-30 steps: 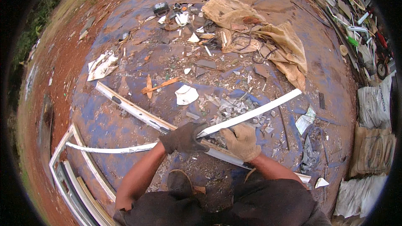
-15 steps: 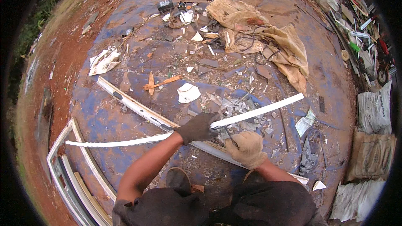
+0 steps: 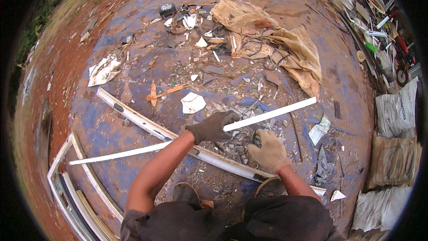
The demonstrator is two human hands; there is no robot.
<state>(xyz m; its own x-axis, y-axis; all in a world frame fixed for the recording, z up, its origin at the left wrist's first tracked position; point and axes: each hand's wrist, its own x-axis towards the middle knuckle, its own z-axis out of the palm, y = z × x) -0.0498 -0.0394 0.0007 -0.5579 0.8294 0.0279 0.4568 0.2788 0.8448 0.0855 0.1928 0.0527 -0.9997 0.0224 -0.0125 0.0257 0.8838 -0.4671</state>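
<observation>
My left hand (image 3: 215,126), in a dark brown glove, is closed round the middle of a long white strip (image 3: 274,113). The strip slants across the view, its left end over a white frame (image 3: 60,157) and its right end above the broken shards. My right hand (image 3: 270,152), in a tan glove, is apart from the strip, just right of and below my left hand. Its fingers curl at a small dark thing that I cannot make out. Beneath both arms a long white bar (image 3: 142,123) with dark patches lies diagonally on the blue sheet.
Grey shards (image 3: 243,145) and a white curved fragment (image 3: 193,103) litter the muddy blue sheet (image 3: 107,129). Crumpled tan sacking (image 3: 285,44) lies at the far right. Sacks (image 3: 394,160) and piled scrap (image 3: 379,31) line the right edge. My shoes (image 3: 186,194) are close by.
My right hand has moved slightly right and away from the strip and my left hand. The strip's left end has dropped a little toward me. The whole view has shifted slightly.
</observation>
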